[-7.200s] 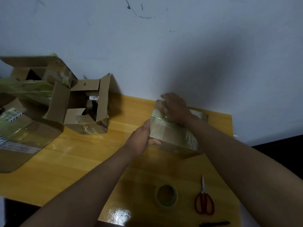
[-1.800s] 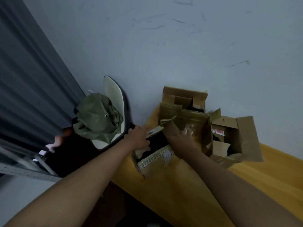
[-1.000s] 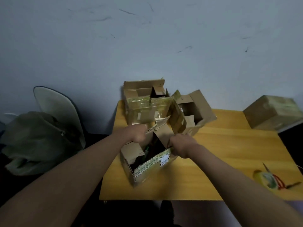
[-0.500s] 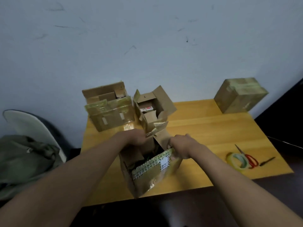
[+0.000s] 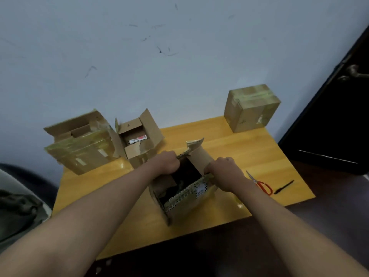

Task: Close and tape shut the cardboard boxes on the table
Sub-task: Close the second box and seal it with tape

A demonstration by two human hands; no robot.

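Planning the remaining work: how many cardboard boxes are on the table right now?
4: a taped box at the far right corner, two open boxes far left and beside it, one open box gripped by both hands.

table: glossy wood | open box: matt cardboard | sealed box: cardboard, shiny tape | scissors: red plastic handles

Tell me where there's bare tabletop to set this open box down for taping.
Best patch: the bare table between the box in your hands and the taped box at the far right corner. The near-left tabletop, below the two open boxes, is also bare. Crowded: the far left with those boxes, and the right edge, where scissors and a pen lie.
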